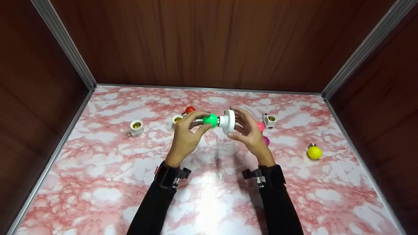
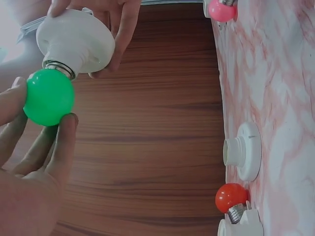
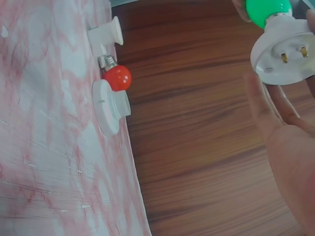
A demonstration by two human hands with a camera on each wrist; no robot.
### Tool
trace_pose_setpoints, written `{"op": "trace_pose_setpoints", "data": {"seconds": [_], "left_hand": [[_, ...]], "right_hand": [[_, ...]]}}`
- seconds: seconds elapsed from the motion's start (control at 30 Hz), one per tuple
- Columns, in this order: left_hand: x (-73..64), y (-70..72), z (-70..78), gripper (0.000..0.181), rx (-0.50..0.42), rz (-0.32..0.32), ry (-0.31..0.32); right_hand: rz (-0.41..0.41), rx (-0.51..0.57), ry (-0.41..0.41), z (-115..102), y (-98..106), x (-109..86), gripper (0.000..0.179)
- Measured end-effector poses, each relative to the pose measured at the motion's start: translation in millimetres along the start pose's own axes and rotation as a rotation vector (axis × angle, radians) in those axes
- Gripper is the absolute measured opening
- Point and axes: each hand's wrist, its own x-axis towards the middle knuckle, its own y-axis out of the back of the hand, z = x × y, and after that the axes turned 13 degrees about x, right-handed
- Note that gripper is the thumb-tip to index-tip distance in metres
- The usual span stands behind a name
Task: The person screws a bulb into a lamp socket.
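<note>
In front of me my left hand [image 1: 187, 135] pinches a green light bulb [image 1: 210, 120] between thumb and fingertips. My right hand [image 1: 249, 132] grips a round white lamp holder [image 1: 230, 121] by its rim. Both are raised above the table, tilted on their sides and facing each other. The bulb's metal screw base is at the mouth of the lamp holder, with some thread showing in the left wrist view, where the green bulb [image 2: 49, 97] hangs below the holder [image 2: 76, 42]. Two brass contacts [image 3: 284, 58] show on the holder's underside in the right wrist view.
A red bulb [image 1: 190, 109] and a white socket [image 1: 176, 119] lie behind my left hand. Another socket [image 1: 136, 127] stands farther left. Beyond my right hand are a pink bulb [image 1: 260, 126], a purple bulb [image 1: 266, 141] and a socket [image 1: 269, 121]. A yellow bulb [image 1: 314, 152] lies far right.
</note>
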Motion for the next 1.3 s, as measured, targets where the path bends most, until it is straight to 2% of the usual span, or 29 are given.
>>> {"op": "trace_pose_setpoints", "data": {"seconds": [0.2, 0.3, 0.43, 0.53, 0.8, 0.93, 1.13, 1.3], "left_hand": [[0.5, -0.7, -2.4, 0.027, 0.036, 0.023, -0.127], [0.7, -0.8, -1.9, 0.031, 0.050, 0.028, -0.150], [1.0, -1.3, -1.1, 0.049, -0.017, 0.012, -0.112], [0.9, -1.3, -0.8, 0.055, -0.045, -0.007, -0.073], [0.1, -0.4, -1.1, 0.050, 0.051, -0.024, -0.040], [0.1, 0.4, -0.8, 0.049, 0.068, -0.031, -0.023], [1.2, 1.2, 2.4, 0.044, 0.058, -0.076, 0.030], [1.1, 0.0, 4.8, 0.032, 0.094, -0.043, 0.071]], "right_hand": [[0.007, 0.035, -0.054, -0.3, 0.8, 0.1, 0.073], [0.009, 0.044, -0.068, -0.9, 0.7, -0.1, 0.072], [0.015, 0.048, -0.071, -2.8, 0.1, 0.1, 0.073], [0.021, 0.064, -0.064, -4.3, -0.5, 0.1, 0.075], [0.032, 0.098, -0.004, -5.1, -0.7, -0.2, 0.084], [0.028, 0.080, 0.046, -5.1, 0.7, -0.9, 0.085], [-0.046, 0.056, 0.155, -2.2, 5.1, 0.0, 0.081], [-0.088, 0.058, 0.193, 0.4, 4.7, 1.2, 0.082]]}}
